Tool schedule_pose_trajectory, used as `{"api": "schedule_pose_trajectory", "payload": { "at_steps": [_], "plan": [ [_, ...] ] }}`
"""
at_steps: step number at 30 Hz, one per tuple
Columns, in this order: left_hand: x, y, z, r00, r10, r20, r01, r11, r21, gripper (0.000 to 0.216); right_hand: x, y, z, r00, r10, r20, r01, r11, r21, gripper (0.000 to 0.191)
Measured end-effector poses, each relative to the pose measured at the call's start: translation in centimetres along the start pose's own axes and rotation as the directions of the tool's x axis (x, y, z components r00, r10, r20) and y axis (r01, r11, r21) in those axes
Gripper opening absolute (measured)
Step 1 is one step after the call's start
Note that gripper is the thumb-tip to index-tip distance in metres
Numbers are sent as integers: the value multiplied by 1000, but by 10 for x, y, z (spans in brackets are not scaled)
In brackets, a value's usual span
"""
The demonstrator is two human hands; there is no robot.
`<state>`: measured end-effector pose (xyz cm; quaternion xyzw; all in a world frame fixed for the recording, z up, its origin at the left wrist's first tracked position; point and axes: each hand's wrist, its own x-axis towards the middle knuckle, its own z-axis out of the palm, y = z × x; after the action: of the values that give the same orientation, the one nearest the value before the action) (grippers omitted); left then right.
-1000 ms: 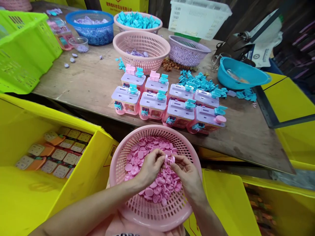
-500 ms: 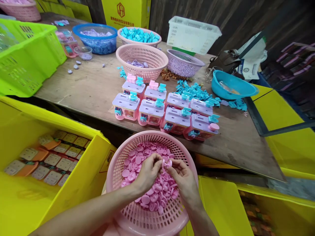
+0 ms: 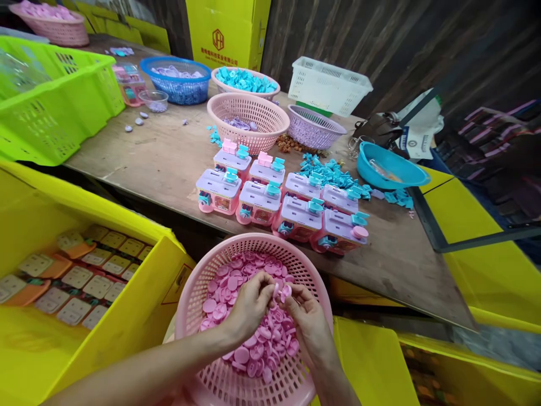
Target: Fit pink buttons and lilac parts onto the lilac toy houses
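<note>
Both hands meet over a pink plastic basket [image 3: 310, 270] heaped with small round pink plastic pieces [image 3: 242, 354]. My left hand [image 3: 252, 301] pinches a small pink round piece [image 3: 276, 291] between thumb and fingers. Close beside it, my right hand [image 3: 310, 318] grips another pink round piece [image 3: 286, 292]. Whether the two pieces touch I cannot tell. Just beyond the basket, several pink and lilac toy units [image 3: 298, 217] stand in two rows at the table edge. One at the right front bears a round pink piece [image 3: 359, 232].
Loose turquoise parts [image 3: 332, 172] lie behind the toy units on the wooden table [image 3: 139, 163]. Farther back stand a pink basket [image 3: 249, 113], a blue basket [image 3: 175, 79] and a turquoise basin [image 3: 391, 166]. A yellow carton [image 3: 139, 293] of packed toys is at left, a green crate [image 3: 54, 107] above it.
The view has shifted a little, so the table things sit lower. Both hands stay over the basket with the pink pieces, which now appear turned and slightly apart.
</note>
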<state>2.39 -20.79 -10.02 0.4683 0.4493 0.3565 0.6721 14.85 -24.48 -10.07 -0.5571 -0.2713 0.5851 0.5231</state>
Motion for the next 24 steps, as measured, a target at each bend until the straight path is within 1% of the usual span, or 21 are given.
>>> {"api": "schedule_pose_trajectory", "payload": {
  "at_steps": [4, 8, 13, 16, 17, 18, 19, 20, 21, 22, 23, 24],
  "plan": [
    [-2, 0, 0, 999, 34, -8, -33, 999, 42, 14, 0, 0, 2, 999, -29, 12, 30, 999, -36, 29],
    [-2, 1, 1, 994, 110, -17, -106, 980, 169, 11, 0, -1, 7, 997, -69, -24, 67, 994, -82, 28],
    [1, -1, 4, 986, 157, -60, -140, 966, 219, 12, 0, 0, 13, 987, -141, -80, 128, 981, -146, 26],
    [5, 2, 8, 983, 177, -45, -161, 957, 243, 12, 5, -9, 10, 981, -181, -62, 158, 950, -270, 30],
    [7, 5, 9, 980, 196, -23, -184, 950, 251, 10, 9, -15, 8, 973, -227, -50, 196, 918, -346, 30],
    [9, 8, 11, 974, 229, -1, -220, 938, 267, 8, 15, -24, 5, 952, -302, -40, 256, 865, -433, 29],
    [12, 11, 12, 960, 278, 21, -272, 917, 293, 10, 22, -33, 2, 913, -406, -32, 332, 786, -522, 27],
    [17, 14, 14, 938, 344, 42, -338, 882, 328, 17, 31, -44, -1, 848, -530, -18, 412, 680, -607, 25],
    [22, 16, 14, 905, 419, 68, -413, 830, 374, 25, 41, -56, -3, 757, -654, 1, 479, 554, -681, 23],
    [28, 19, 15, 864, 495, 97, -484, 761, 431, 33, 53, -66, -6, 648, -761, 25, 523, 421, -741, 22],
    [36, 21, 14, 818, 560, 133, -545, 677, 495, 40, 66, -76, -8, 537, -842, 56, 543, 294, -786, 21],
    [45, 23, 13, 773, 609, 175, -587, 584, 561, 45, 79, -83, -10, 440, -893, 97, 546, 181, -818, 20]
  ]
}}
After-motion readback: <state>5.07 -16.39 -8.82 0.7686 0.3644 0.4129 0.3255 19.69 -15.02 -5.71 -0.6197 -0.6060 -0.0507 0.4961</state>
